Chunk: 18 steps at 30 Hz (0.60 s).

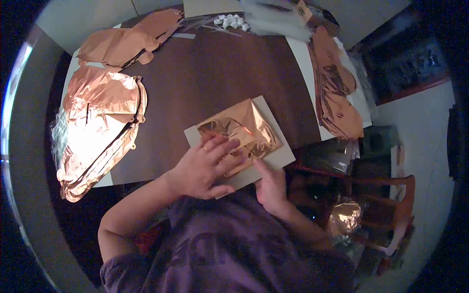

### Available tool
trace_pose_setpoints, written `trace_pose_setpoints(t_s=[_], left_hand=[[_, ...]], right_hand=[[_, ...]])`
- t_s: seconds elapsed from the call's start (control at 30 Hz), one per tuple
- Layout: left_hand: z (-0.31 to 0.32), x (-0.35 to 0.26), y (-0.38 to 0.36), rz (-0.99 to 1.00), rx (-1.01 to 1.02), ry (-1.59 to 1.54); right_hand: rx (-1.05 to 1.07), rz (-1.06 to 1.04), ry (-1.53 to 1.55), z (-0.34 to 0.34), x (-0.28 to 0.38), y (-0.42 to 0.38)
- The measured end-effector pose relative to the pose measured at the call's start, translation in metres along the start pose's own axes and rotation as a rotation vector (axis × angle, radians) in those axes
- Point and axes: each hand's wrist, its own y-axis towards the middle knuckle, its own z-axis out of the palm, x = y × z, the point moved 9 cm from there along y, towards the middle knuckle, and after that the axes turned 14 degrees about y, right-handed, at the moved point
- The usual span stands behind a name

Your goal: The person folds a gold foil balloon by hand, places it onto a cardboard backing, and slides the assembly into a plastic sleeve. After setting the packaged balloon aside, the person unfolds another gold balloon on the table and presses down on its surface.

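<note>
Foil sheet [263,122] lies on pale board [286,158], near edge of dark table [210,83]. Left hand [205,163], fingers loosely spread, hides part of it; right hand [271,185] at board's near side, grip unclear. Copper stacks [105,97] flank left and right; white lumps [231,22] far.

No label, brand or number can be read; the shirt [234,251] bears large dark lettering, too faint to make out.
</note>
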Motion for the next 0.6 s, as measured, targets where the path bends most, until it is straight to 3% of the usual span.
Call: trace_pose_setpoints(t_s=[0.13,0.23,0.33,0.4,0.53,0.6], left_hand=[[-0.035,0.046,0.006,-0.317,-0.184,-0.073],[-0.015,0.095,0.04,-0.478,0.074,-0.253],[-0.008,0.104,0.047,-0.693,0.254,-0.556],[-0.006,0.108,0.052,-0.657,0.278,-0.585],[-0.005,0.108,0.057,-0.602,0.257,-0.602],[-0.005,0.11,0.056,-0.645,0.238,-0.646]], right_hand=[[-0.073,-0.004,0.011,0.002,0.005,-0.004],[-0.111,0.06,-0.113,0.007,0.015,-0.012],[-0.053,-0.03,0.042,0.008,0.011,-0.01],[-0.038,-0.04,0.02,0.007,0.015,-0.012],[0.132,-0.331,-0.567,0.021,0.043,-0.021],[-0.014,-0.136,-0.148,0.012,0.028,-0.015]])
